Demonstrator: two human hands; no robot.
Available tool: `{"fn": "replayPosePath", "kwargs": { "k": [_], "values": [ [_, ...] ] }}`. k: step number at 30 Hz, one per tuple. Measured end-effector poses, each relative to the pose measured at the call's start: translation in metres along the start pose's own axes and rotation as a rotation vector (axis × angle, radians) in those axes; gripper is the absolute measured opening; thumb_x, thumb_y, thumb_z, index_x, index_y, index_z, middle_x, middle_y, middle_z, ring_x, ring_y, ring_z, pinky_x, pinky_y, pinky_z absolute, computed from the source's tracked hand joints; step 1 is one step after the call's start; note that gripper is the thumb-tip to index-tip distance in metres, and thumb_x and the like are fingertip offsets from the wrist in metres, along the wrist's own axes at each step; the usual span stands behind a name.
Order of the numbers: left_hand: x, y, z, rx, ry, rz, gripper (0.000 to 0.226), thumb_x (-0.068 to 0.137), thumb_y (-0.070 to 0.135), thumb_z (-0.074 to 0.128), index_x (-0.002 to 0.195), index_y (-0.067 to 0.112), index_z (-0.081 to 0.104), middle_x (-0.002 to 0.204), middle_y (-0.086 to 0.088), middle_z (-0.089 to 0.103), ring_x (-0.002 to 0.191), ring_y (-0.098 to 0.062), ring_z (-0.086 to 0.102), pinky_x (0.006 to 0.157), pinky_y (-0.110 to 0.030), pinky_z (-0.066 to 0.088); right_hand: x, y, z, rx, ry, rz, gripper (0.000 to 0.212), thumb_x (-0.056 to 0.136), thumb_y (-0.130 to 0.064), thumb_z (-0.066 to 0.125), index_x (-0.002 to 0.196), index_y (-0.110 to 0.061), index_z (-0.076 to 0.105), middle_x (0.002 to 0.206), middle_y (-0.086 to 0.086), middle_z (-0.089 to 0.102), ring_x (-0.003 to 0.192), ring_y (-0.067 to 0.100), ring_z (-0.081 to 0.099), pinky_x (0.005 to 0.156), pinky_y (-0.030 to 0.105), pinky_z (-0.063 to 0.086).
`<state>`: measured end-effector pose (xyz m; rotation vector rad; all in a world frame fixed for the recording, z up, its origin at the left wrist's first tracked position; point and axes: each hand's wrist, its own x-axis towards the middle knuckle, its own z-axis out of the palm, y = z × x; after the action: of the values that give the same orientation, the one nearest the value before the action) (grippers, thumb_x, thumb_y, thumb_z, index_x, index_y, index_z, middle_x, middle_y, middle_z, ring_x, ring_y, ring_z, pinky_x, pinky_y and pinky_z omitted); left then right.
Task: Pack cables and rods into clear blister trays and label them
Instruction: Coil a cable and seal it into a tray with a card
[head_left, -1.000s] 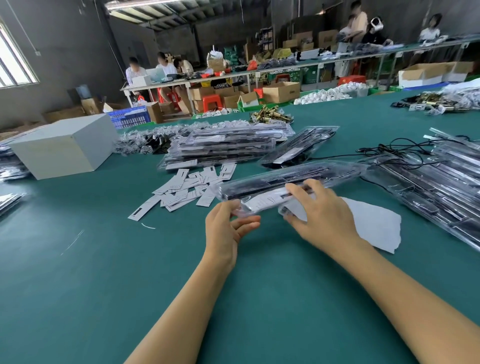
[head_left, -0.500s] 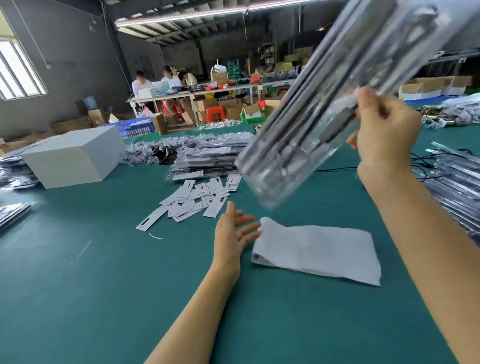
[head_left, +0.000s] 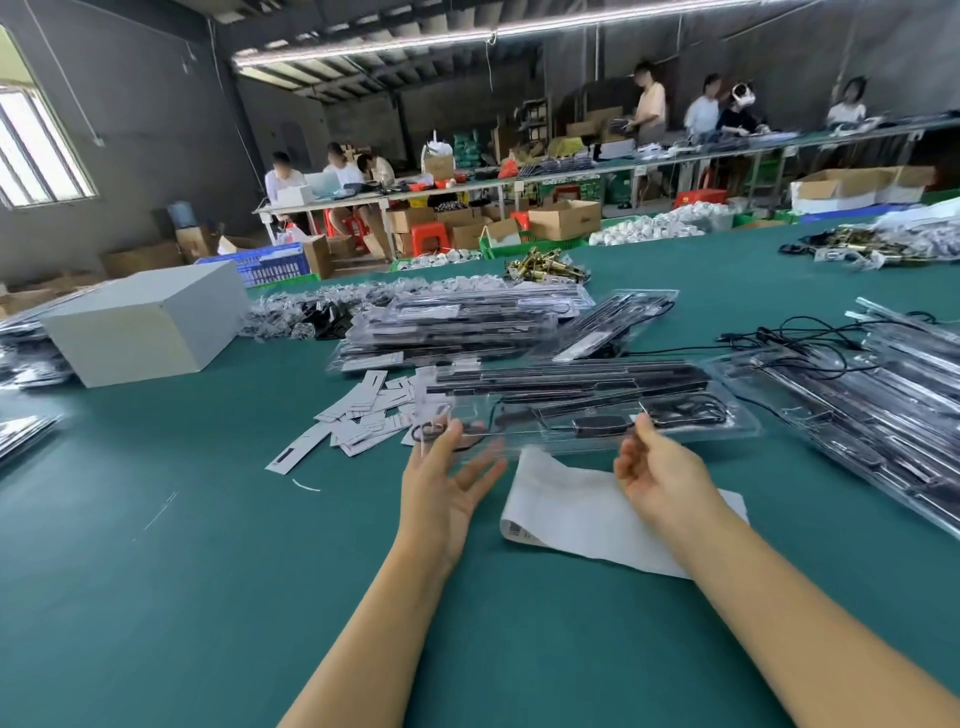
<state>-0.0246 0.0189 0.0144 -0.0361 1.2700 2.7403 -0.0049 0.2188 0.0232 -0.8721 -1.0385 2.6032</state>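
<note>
A clear blister tray (head_left: 571, 395) holding black rods and a coiled cable lies flat across the green table (head_left: 208, 571), just beyond both hands. My left hand (head_left: 447, 483) is spread with straight fingers, the tips touching the tray's near left corner. My right hand (head_left: 660, 473) sits at the tray's near edge with the thumb against it and the fingers loosely curled. A white label sheet (head_left: 582, 514) with a barcode lies between and under my hands. Loose white card labels (head_left: 363, 415) are scattered to the tray's left.
A stack of packed trays (head_left: 457, 327) lies beyond the labels. More clear trays (head_left: 883, 400) and loose black cables (head_left: 810, 332) fill the right side. A white box (head_left: 140, 322) stands at the left. People work at far benches.
My right hand brought the tray down from high in the air and laid it flat on the table. My left hand moved forward to its near left corner.
</note>
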Motion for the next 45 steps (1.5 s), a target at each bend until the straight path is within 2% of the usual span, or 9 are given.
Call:
{"fn": "replayPosePath", "kwargs": {
  "k": [10,16,21,26,29,32,37,41,45],
  "values": [
    [0.008,0.014,-0.01,0.004,0.183,-0.027,0.016,0.098,0.003,0.048,0.113,-0.003,0.047,0.093,-0.025,0.06,0.082,-0.044,0.066,0.057,-0.039,0.059,-0.005,0.002,0.001,-0.438,-0.092,-0.025,0.016,0.096,-0.014,0.056,0.097,0.002,0.054,0.078,0.02,0.066,0.063,0.022,0.067,0.053,0.027,0.058],
    [0.012,0.018,-0.015,0.051,0.221,-0.035,0.017,0.097,0.003,0.049,0.112,-0.005,0.05,0.104,-0.028,0.059,0.077,-0.041,0.069,0.059,-0.039,0.06,-0.025,0.017,-0.001,-1.607,-0.132,-0.858,0.044,0.089,-0.058,0.05,0.075,-0.017,0.055,0.067,-0.004,0.062,0.066,0.02,0.06,0.062,0.032,0.05],
    [0.016,0.011,-0.024,0.378,0.328,0.064,0.031,0.094,0.009,0.059,0.113,-0.015,0.053,0.1,-0.02,0.065,0.08,-0.031,0.069,0.079,-0.038,0.059,-0.046,0.037,0.008,-2.043,-0.584,-1.025,0.093,0.057,-0.094,0.034,0.131,-0.037,0.045,0.131,-0.003,0.049,0.118,0.023,0.043,0.097,0.037,0.036],
    [0.012,0.008,-0.022,1.11,0.54,0.156,0.038,0.091,0.036,0.057,0.098,-0.001,0.054,0.102,-0.016,0.06,0.088,-0.03,0.056,0.074,-0.036,0.042,-0.047,0.046,0.004,-2.083,-0.686,-0.922,0.078,0.074,-0.08,0.046,0.14,-0.04,0.033,0.154,0.006,0.021,0.138,0.027,0.021,0.111,0.044,0.026],
    [0.007,0.005,-0.017,1.292,0.547,0.189,0.036,0.097,0.035,0.048,0.101,0.0,0.052,0.11,-0.018,0.051,0.081,-0.026,0.047,0.073,-0.035,0.033,-0.05,0.043,0.006,-2.094,-0.651,-0.934,0.049,0.088,-0.061,0.046,0.125,-0.029,0.048,0.136,0.006,0.039,0.125,0.026,0.036,0.099,0.038,0.039],
    [0.009,0.001,-0.018,1.599,0.576,0.192,0.04,0.099,0.038,0.042,0.117,0.005,0.053,0.127,-0.018,0.047,0.111,-0.035,0.041,0.092,-0.04,0.031,-0.056,0.04,0.008,-2.071,-0.644,-0.995,0.035,0.092,-0.047,0.044,0.112,-0.02,0.052,0.105,0.005,0.049,0.103,0.026,0.05,0.078,0.033,0.043],
    [0.009,-0.002,-0.018,1.715,0.534,0.229,0.033,0.1,0.035,0.039,0.122,0.019,0.057,0.139,-0.007,0.039,0.122,-0.032,0.03,0.097,-0.042,0.027,-0.062,0.042,0.014,-2.161,-0.644,-1.144,0.003,0.091,-0.012,0.043,0.093,-0.014,0.043,0.081,0.004,0.038,0.07,0.029,0.043,0.052,0.031,0.03],
    [0.01,-0.005,-0.017,1.743,0.447,0.339,0.037,0.101,0.026,0.038,0.136,0.036,0.046,0.15,0.006,0.031,0.128,-0.028,0.025,0.1,-0.043,0.025,-0.07,0.037,0.015,-2.154,-0.557,-1.206,0.013,0.088,-0.007,0.045,0.08,-0.016,0.039,0.074,0.002,0.039,0.063,0.026,0.039,0.046,0.027,0.017],
    [0.01,-0.008,-0.023,1.846,0.342,0.386,0.045,0.099,0.012,0.037,0.13,0.04,0.051,0.146,0.015,0.039,0.137,-0.025,0.018,0.103,-0.042,0.019,-0.076,0.022,0.019,-1.55,-0.445,-1.605,0.019,0.076,-0.014,0.05,0.058,-0.013,0.052,0.051,-0.002,0.05,0.042,0.022,0.047,0.038,0.023,0.035]
  ]
}}
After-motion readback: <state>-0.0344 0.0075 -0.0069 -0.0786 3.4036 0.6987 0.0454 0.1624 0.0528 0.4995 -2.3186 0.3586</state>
